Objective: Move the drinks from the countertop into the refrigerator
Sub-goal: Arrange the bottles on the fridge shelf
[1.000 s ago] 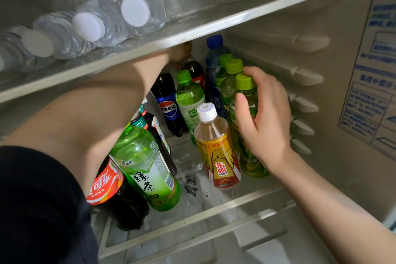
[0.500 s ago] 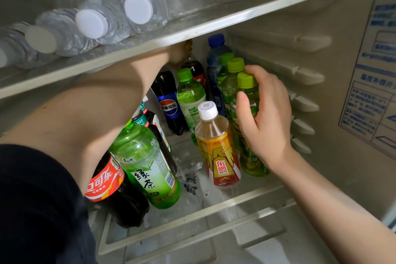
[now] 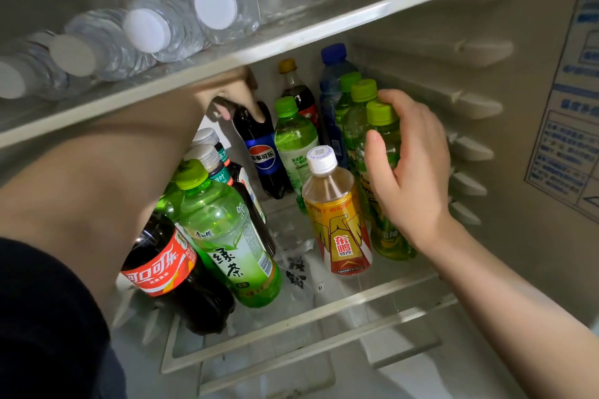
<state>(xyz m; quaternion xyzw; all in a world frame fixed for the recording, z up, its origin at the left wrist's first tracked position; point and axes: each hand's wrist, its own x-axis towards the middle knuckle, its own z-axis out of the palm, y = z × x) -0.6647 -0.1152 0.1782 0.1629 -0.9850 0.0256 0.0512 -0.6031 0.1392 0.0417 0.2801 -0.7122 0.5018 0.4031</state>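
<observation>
The right hand [image 3: 411, 172] is curled round the nearest green-capped bottle [image 3: 393, 241] standing on the fridge shelf [image 3: 324, 312], with the yellow-labelled bottle [image 3: 337, 220] just left of its thumb. Farther in, under the upper shelf [image 3: 324, 27], the left hand [image 3: 231, 95] grips the top of the Pepsi bottle [image 3: 264, 159] standing beneath it.

upper shelf [image 3: 324, 31]: water bottles [image 3: 168, 29] (lying flat) | lower shelf [image 3: 340, 308]: drink bottles [image 3: 340, 220] standing

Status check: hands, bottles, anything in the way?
Left hand grips Pepsi bottle by the neck. Right hand grips front green bottle, upright. Yellow bottle close beside it.
</observation>
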